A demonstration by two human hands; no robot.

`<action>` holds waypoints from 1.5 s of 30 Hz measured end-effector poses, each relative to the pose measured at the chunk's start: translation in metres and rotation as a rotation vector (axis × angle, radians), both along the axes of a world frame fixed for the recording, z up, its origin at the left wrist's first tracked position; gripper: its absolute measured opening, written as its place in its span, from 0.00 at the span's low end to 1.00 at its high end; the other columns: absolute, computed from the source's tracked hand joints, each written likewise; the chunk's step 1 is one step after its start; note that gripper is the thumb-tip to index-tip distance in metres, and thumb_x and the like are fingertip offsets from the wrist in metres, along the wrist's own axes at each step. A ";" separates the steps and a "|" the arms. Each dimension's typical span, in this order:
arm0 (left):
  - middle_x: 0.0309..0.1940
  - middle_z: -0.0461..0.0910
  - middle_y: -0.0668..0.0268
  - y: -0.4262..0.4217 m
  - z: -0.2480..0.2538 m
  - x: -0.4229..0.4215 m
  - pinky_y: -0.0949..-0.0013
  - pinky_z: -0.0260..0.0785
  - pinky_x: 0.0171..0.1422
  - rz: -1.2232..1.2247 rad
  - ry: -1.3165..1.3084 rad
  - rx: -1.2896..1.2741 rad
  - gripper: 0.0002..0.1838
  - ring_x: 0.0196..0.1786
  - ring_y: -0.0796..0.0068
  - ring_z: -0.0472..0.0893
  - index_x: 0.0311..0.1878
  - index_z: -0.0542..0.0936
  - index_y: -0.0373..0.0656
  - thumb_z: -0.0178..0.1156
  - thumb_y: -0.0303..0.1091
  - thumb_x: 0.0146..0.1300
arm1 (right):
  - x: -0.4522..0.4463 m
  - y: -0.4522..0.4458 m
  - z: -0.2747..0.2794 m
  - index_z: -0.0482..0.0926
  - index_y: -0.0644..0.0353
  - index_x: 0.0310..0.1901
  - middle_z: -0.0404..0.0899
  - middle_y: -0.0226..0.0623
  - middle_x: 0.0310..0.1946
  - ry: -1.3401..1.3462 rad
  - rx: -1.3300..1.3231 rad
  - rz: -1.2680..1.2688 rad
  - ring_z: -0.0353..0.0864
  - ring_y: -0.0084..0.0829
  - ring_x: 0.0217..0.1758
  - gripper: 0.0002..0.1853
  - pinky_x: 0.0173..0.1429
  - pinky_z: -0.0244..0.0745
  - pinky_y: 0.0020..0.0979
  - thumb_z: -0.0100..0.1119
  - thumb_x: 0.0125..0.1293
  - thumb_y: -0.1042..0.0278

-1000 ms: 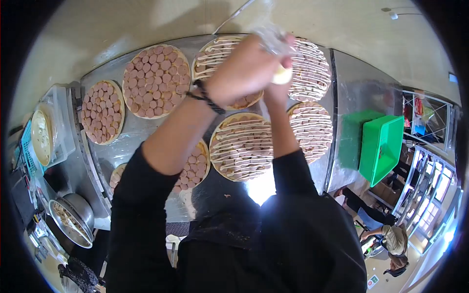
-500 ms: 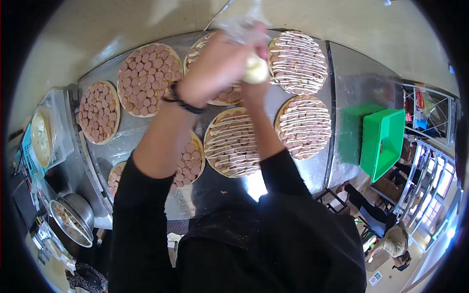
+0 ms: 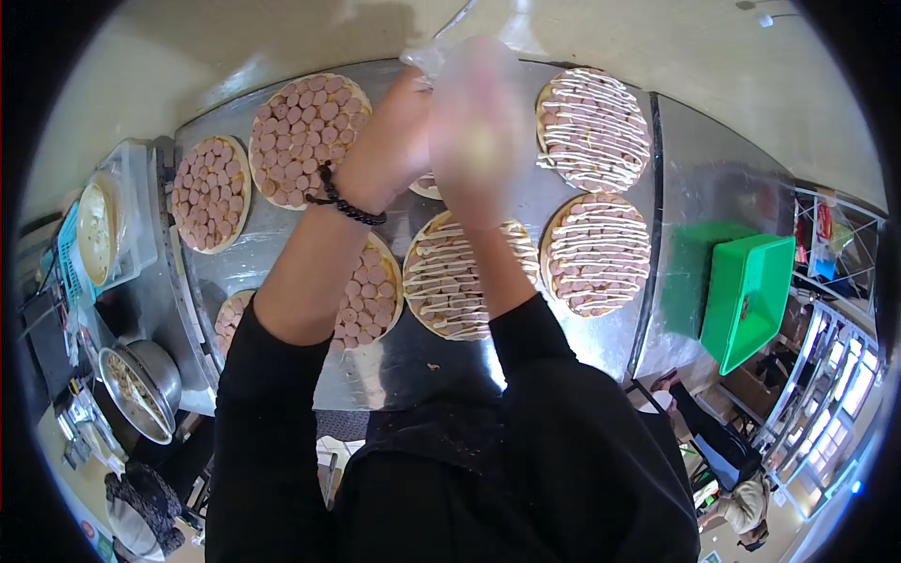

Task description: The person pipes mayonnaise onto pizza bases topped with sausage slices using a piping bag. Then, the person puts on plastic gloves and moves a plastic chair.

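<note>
A clear plastic piping bag [image 3: 424, 62] with pale cream sauce is held between both hands over the upper middle of the table. My left hand [image 3: 405, 131], closed, is at the bag's upper part. My right hand [image 3: 477, 178] is around its lower part; a blur hides most of the fingers. Beneath them a pizza [image 3: 425, 186] is mostly covered. White sauce lines cross the pizzas at the upper right [image 3: 593, 131], lower right [image 3: 597, 253] and centre [image 3: 441, 281]. Sausage slices without sauce top the pizzas at left [image 3: 211, 192] and upper left [image 3: 310, 141].
More sausage pizzas [image 3: 371, 300] lie partly under my left arm on the metal table [image 3: 450, 371]. A green tray [image 3: 718, 300] stands at right. Left are a plastic container [image 3: 139, 211] and a metal bowl [image 3: 164, 380]. Another person [image 3: 746, 502] is at lower right.
The view has shifted, so the table and pizzas appear slightly further right. Both hands stay on the piping bag, slightly lower in view and now blurred.
</note>
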State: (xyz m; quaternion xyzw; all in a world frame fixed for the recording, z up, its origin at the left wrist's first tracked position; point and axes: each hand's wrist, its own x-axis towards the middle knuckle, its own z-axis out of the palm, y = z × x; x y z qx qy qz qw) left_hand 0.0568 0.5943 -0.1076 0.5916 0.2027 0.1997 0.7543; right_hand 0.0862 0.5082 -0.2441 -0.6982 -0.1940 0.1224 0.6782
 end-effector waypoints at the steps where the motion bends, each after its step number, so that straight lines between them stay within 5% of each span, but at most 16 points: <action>1: 0.23 0.72 0.67 -0.007 -0.003 -0.001 0.77 0.64 0.34 -0.005 -0.021 0.030 0.07 0.28 0.81 0.72 0.36 0.71 0.37 0.46 0.30 0.57 | 0.004 -0.006 0.004 0.73 0.67 0.35 0.75 0.36 0.31 0.006 0.006 0.003 0.73 0.27 0.37 0.13 0.41 0.68 0.26 0.58 0.44 0.76; 3: 0.21 0.71 0.68 -0.021 0.000 0.003 0.77 0.64 0.31 -0.029 -0.104 0.150 0.08 0.26 0.80 0.71 0.33 0.71 0.37 0.46 0.31 0.58 | 0.021 -0.023 0.018 0.71 0.67 0.39 0.74 0.36 0.34 0.318 0.119 0.057 0.72 0.27 0.39 0.19 0.43 0.67 0.27 0.60 0.42 0.75; 6: 0.20 0.70 0.68 -0.038 0.008 0.014 0.75 0.62 0.26 0.064 -0.185 -0.044 0.09 0.23 0.80 0.69 0.30 0.70 0.37 0.46 0.33 0.58 | 0.029 -0.034 0.042 0.66 0.65 0.44 0.71 0.35 0.39 0.169 -0.012 0.351 0.70 0.25 0.42 0.26 0.45 0.66 0.26 0.62 0.39 0.74; 10: 0.18 0.68 0.70 -0.030 0.033 -0.013 0.76 0.59 0.21 0.278 -0.092 0.007 0.09 0.20 0.82 0.66 0.28 0.69 0.38 0.46 0.34 0.58 | 0.013 -0.021 0.100 0.63 0.63 0.46 0.69 0.33 0.41 0.063 0.059 0.747 0.69 0.24 0.43 0.31 0.46 0.65 0.26 0.64 0.36 0.74; 12: 0.17 0.57 0.75 -0.024 0.049 -0.024 0.83 0.50 0.22 0.292 -0.130 -0.371 0.10 0.19 0.88 0.56 0.25 0.63 0.44 0.43 0.36 0.61 | -0.004 -0.008 0.102 0.65 0.63 0.44 0.70 0.32 0.40 0.201 0.138 0.730 0.70 0.23 0.42 0.31 0.46 0.65 0.25 0.65 0.33 0.75; 18: 0.13 0.55 0.75 0.063 0.058 -0.067 0.82 0.49 0.20 0.400 -0.193 -0.498 0.13 0.16 0.86 0.54 0.21 0.62 0.45 0.45 0.40 0.59 | -0.060 0.074 0.107 0.67 0.63 0.41 0.72 0.32 0.37 0.311 0.204 0.656 0.71 0.22 0.39 0.25 0.43 0.67 0.25 0.63 0.36 0.77; 24: 0.12 0.61 0.71 0.153 0.084 -0.088 0.79 0.55 0.19 0.286 -0.339 -0.309 0.11 0.15 0.82 0.63 0.20 0.66 0.41 0.45 0.35 0.56 | -0.066 0.152 0.106 0.72 0.64 0.35 0.75 0.32 0.30 0.471 0.224 0.790 0.73 0.20 0.32 0.15 0.38 0.68 0.21 0.60 0.41 0.79; 26: 0.15 0.59 0.72 0.167 0.089 -0.089 0.80 0.56 0.22 0.111 -0.312 -0.275 0.11 0.18 0.82 0.60 0.22 0.63 0.42 0.44 0.32 0.59 | -0.069 0.175 0.105 0.74 0.64 0.34 0.76 0.31 0.27 0.478 0.258 0.717 0.74 0.20 0.31 0.13 0.37 0.68 0.21 0.59 0.42 0.79; 31: 0.14 0.58 0.72 0.188 0.085 -0.097 0.77 0.58 0.25 0.108 -0.133 -0.033 0.15 0.17 0.81 0.58 0.19 0.63 0.42 0.41 0.36 0.62 | -0.072 0.235 0.090 0.73 0.65 0.37 0.75 0.31 0.33 0.361 0.407 0.470 0.74 0.22 0.34 0.16 0.39 0.69 0.23 0.60 0.41 0.79; 33: 0.13 0.63 0.70 0.199 0.064 -0.100 0.77 0.60 0.22 0.198 -0.124 0.250 0.09 0.17 0.81 0.66 0.24 0.68 0.38 0.45 0.33 0.55 | -0.082 0.250 0.083 0.72 0.65 0.38 0.74 0.32 0.34 0.374 0.487 0.432 0.74 0.23 0.35 0.17 0.39 0.69 0.24 0.60 0.41 0.79; 36: 0.14 0.61 0.73 0.203 0.046 -0.100 0.80 0.58 0.24 0.193 -0.150 0.117 0.13 0.19 0.83 0.64 0.23 0.66 0.43 0.46 0.40 0.59 | -0.087 0.260 0.065 0.71 0.65 0.39 0.74 0.33 0.35 0.326 0.434 0.302 0.74 0.24 0.35 0.18 0.39 0.70 0.24 0.60 0.42 0.79; 38: 0.15 0.63 0.73 0.201 0.037 -0.092 0.79 0.60 0.25 0.182 -0.162 0.094 0.13 0.20 0.82 0.67 0.23 0.67 0.42 0.46 0.40 0.59 | -0.068 0.245 0.058 0.61 0.61 0.49 0.68 0.33 0.42 0.039 0.075 0.375 0.68 0.26 0.45 0.21 0.46 0.65 0.28 0.51 0.55 0.66; 42: 0.16 0.65 0.73 0.191 0.031 -0.080 0.77 0.63 0.26 0.038 -0.140 0.136 0.13 0.22 0.81 0.70 0.24 0.69 0.40 0.46 0.39 0.59 | -0.037 0.223 0.042 0.62 0.60 0.47 0.68 0.34 0.41 0.237 0.108 0.265 0.68 0.25 0.44 0.17 0.44 0.66 0.26 0.49 0.56 0.66; 45: 0.16 0.66 0.72 0.199 0.036 -0.093 0.77 0.63 0.27 0.196 -0.108 0.067 0.12 0.23 0.81 0.71 0.26 0.69 0.40 0.47 0.39 0.58 | -0.066 0.247 0.030 0.62 0.61 0.47 0.69 0.33 0.40 0.314 0.391 0.337 0.70 0.25 0.41 0.19 0.42 0.68 0.27 0.53 0.53 0.69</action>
